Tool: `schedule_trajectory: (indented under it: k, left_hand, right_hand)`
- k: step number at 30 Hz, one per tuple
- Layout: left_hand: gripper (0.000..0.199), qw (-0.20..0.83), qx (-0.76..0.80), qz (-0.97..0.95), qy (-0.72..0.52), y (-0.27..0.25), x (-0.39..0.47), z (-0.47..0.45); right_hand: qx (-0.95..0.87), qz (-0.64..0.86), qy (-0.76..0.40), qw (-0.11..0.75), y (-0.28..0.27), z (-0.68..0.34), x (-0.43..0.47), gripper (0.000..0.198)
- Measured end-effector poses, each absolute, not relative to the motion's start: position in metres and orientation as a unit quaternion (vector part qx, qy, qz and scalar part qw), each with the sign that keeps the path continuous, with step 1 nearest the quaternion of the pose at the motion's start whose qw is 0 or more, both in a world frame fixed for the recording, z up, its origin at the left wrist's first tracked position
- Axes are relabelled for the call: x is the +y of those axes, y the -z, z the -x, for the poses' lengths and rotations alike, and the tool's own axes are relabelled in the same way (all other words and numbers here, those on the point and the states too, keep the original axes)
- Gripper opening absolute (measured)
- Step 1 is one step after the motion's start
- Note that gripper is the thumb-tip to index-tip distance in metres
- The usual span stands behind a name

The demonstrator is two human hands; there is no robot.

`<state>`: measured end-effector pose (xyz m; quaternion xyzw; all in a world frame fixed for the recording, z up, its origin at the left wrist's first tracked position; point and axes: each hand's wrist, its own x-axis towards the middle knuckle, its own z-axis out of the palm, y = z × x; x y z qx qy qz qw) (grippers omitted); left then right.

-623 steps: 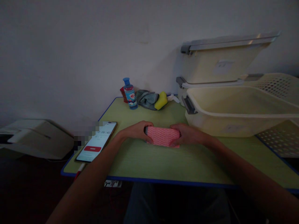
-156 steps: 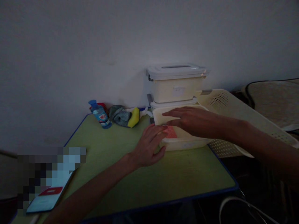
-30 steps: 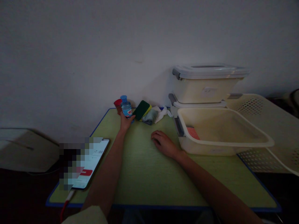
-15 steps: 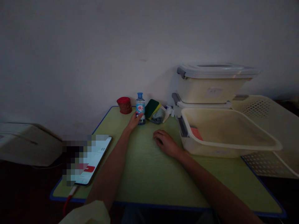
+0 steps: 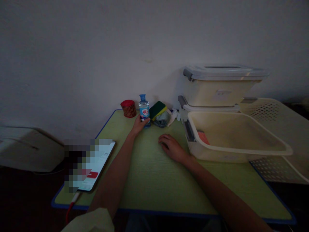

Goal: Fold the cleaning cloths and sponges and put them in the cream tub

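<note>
My left hand (image 5: 139,125) is closed around the lower part of a clear dish soap bottle (image 5: 144,111) with a blue cap and a blue label. The bottle leans slightly to the left at the back of the table. Its thumb lies across the front of the bottle. My right hand (image 5: 172,148) rests on the green tabletop (image 5: 149,180) with fingers loosely bent and nothing visible in it. Just right of the bottle, a green and yellow sponge (image 5: 158,110) leans on a grey cloth bundle (image 5: 163,119).
Left of the bottle stands a small red woven container (image 5: 128,108). On the right, an open cream bin (image 5: 238,154) holds a red item (image 5: 203,137), with lidded boxes (image 5: 217,91) stacked behind. A phone (image 5: 102,164) with a red cable (image 5: 69,212) lies at the left edge.
In my left hand the bottle has tipped a little to the left and its cap has risen slightly. My right hand has stayed in place.
</note>
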<state>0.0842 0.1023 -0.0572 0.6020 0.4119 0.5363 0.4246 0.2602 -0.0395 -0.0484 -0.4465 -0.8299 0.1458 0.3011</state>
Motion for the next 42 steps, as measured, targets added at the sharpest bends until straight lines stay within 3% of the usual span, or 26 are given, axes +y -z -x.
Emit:
schedule_trajectory:
  k: [15,22,24,28,33,42]
  left_hand:
    - [0.06,0.363,0.397,-0.604,-0.588,0.057,0.105,-0.077]
    - [0.024,0.165,0.493,-0.474,-0.71,0.04,0.112,-0.065]
    - [0.024,0.108,0.508,-0.48,-0.707,0.023,0.124,-0.063]
    - [0.038,-0.044,0.525,-0.636,-0.564,-0.009,0.157,-0.049]
    - [0.033,-0.033,0.573,-0.746,-0.338,-0.003,0.184,-0.025]
    - [0.044,-0.031,0.557,-0.809,-0.186,-0.009,0.188,-0.012]
  right_hand:
    - [-0.826,0.452,-0.151,0.301,0.047,-0.259,-0.041,0.017]
    - [-0.823,0.455,-0.151,0.305,0.047,-0.26,-0.042,0.017]
    - [-0.824,0.455,-0.149,0.303,0.047,-0.26,-0.041,0.016]
    - [-0.827,0.453,-0.146,0.298,0.048,-0.26,-0.04,0.014]
    - [-0.831,0.451,-0.146,0.291,0.047,-0.26,-0.04,0.013]
    - [-0.828,0.445,-0.156,0.303,0.048,-0.26,-0.038,0.016]
